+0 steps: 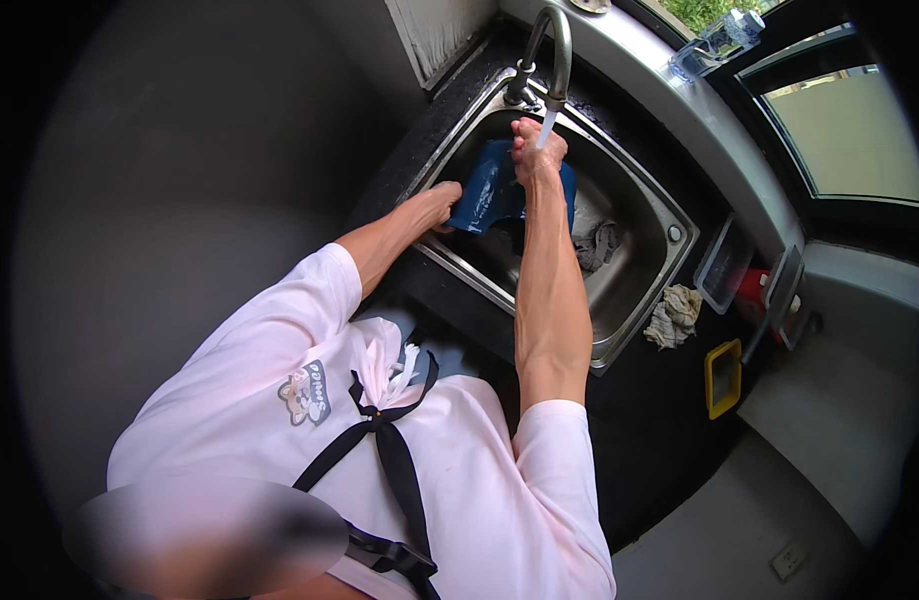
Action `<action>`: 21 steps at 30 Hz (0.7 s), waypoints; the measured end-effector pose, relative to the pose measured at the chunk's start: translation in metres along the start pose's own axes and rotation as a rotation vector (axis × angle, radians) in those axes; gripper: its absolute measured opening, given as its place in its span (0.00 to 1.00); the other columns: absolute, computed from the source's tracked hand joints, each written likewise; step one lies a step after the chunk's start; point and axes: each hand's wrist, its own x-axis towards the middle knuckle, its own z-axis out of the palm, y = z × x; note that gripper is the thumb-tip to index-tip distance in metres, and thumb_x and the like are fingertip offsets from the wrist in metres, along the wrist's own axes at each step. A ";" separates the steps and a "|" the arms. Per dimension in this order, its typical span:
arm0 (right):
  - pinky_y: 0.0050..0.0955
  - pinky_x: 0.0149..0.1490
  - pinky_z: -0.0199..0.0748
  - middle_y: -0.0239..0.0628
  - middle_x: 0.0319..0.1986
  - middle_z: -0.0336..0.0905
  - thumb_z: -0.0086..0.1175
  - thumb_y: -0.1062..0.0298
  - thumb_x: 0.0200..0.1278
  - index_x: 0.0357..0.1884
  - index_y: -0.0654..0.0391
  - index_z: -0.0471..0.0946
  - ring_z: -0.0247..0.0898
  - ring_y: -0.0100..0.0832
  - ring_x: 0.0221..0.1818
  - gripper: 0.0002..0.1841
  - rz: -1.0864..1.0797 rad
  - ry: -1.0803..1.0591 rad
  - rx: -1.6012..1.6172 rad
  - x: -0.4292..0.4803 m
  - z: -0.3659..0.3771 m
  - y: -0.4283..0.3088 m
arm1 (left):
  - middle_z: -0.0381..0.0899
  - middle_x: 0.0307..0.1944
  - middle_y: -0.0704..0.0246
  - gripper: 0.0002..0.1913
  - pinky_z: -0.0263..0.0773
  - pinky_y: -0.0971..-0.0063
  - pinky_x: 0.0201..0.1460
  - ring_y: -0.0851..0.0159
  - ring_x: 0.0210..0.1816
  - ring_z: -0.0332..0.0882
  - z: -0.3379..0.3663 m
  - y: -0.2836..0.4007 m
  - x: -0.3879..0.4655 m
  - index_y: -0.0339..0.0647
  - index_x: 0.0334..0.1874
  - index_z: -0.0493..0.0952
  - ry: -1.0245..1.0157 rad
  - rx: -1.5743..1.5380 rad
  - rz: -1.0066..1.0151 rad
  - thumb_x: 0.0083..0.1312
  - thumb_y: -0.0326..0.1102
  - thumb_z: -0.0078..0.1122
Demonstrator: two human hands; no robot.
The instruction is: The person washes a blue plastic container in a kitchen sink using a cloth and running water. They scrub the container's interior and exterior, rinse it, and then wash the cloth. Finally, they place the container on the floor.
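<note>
A curved blue plastic piece (483, 187) lies wet in the stainless steel sink (639, 300). My left hand (446, 201) grips its lower left edge, fingers partly hidden. Under the curved metal faucet (561, 60), running water falls on my right hand (538, 154), which is over the upper part of the blue piece. The fingers of that hand are curled, and whether they hold anything cannot be told. A crumpled grey cloth (597, 246) is on the sink's bottom, to the right of the blue piece.
On the dark counter (639, 427), right of the sink, are a crumpled rag (674, 316), a yellow-rimmed container (723, 379), a clear plastic container (725, 264) and a red object (752, 289). A plastic bottle (717, 45) lies on the window sill. A wall stands behind the faucet's left side.
</note>
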 end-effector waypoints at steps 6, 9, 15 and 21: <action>0.40 0.43 0.77 0.44 0.31 0.86 0.54 0.56 0.68 0.37 0.64 0.86 0.81 0.42 0.32 0.19 -0.487 0.456 -0.718 -0.009 -0.100 -0.003 | 0.85 0.51 0.55 0.19 0.73 0.34 0.51 0.49 0.49 0.85 0.008 0.043 -0.010 0.33 0.53 0.82 0.031 0.250 0.216 0.67 0.38 0.54; 0.36 0.41 0.76 0.38 0.29 0.83 0.56 0.50 0.69 0.43 0.62 0.85 0.78 0.37 0.31 0.21 -0.591 0.557 -0.680 -0.016 -0.171 0.007 | 0.86 0.47 0.55 0.20 0.78 0.53 0.47 0.54 0.45 0.86 0.012 0.066 -0.023 0.30 0.48 0.84 0.065 0.554 0.487 0.65 0.40 0.54; 0.48 0.45 0.77 0.40 0.57 0.74 0.50 0.32 0.70 0.62 0.52 0.73 0.73 0.40 0.53 0.34 0.220 0.167 -0.067 -0.067 -0.232 0.033 | 0.85 0.55 0.49 0.26 0.77 0.58 0.58 0.49 0.57 0.85 0.050 0.095 -0.060 0.28 0.57 0.82 0.022 0.583 0.610 0.68 0.46 0.56; 0.58 0.63 0.70 0.45 0.64 0.69 0.54 0.46 0.72 0.69 0.55 0.68 0.68 0.48 0.63 0.31 0.071 0.355 0.173 -0.116 -0.222 0.023 | 0.82 0.58 0.45 0.31 0.70 0.52 0.67 0.41 0.61 0.80 0.103 0.131 -0.104 0.35 0.58 0.82 0.129 0.945 0.775 0.72 0.55 0.41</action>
